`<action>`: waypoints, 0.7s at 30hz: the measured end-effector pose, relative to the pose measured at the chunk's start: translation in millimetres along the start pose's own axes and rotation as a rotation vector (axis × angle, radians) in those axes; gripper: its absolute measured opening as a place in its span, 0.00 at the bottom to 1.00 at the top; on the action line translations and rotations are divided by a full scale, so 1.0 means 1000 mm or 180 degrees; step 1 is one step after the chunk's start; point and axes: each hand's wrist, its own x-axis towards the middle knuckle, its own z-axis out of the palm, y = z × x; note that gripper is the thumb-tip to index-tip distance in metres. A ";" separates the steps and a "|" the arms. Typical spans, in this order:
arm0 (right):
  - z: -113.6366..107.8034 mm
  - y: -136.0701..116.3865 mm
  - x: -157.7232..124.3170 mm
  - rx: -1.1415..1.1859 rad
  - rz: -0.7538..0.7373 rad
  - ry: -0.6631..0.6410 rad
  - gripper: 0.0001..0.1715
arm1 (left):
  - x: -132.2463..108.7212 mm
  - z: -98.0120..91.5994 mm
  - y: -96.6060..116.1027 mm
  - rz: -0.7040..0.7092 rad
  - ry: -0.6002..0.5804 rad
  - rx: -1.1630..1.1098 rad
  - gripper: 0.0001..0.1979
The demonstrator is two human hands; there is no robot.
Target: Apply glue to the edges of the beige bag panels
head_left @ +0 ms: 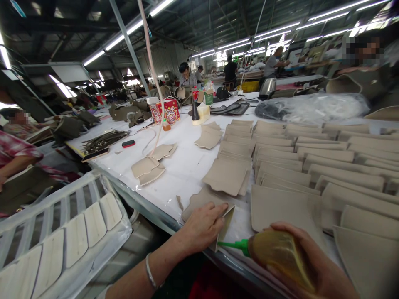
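Note:
My right hand [321,259] is wrapped round a glue bottle [280,255], a soft squeeze bottle with amber liquid inside. It is tipped to the left, and its green nozzle ends at the raised edge of a beige leather piece [199,201]. At the table's front edge my left hand [204,226] grips that piece, its fingers bent over the side where a narrow strip stands up. Whether the nozzle touches the strip I cannot tell. Just beyond lie overlapping beige pieces [227,174], and a larger beige panel [277,207] lies beside the bottle.
Rows of overlapping beige panels [343,178] cover the right side. A plastic-wrapped rack [124,232] with pale pieces stands left of the table. Farther back are a red box [170,110], a dark cone [195,111] and a hanging hose [162,108]. Co-workers sit around.

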 end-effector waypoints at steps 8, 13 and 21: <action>-0.004 -0.002 0.006 -0.0173 -0.0046 0.0052 0.25 | 0.000 0.000 0.001 -0.0024 -0.0058 0.0115 0.24; -0.009 0.004 0.009 -0.0173 -0.0079 -0.0161 0.28 | 0.000 -0.002 0.002 -0.0021 -0.0070 0.0095 0.25; -0.011 0.011 0.007 -0.0231 -0.0168 -0.0016 0.28 | 0.000 -0.003 0.002 -0.0035 -0.0097 0.0079 0.25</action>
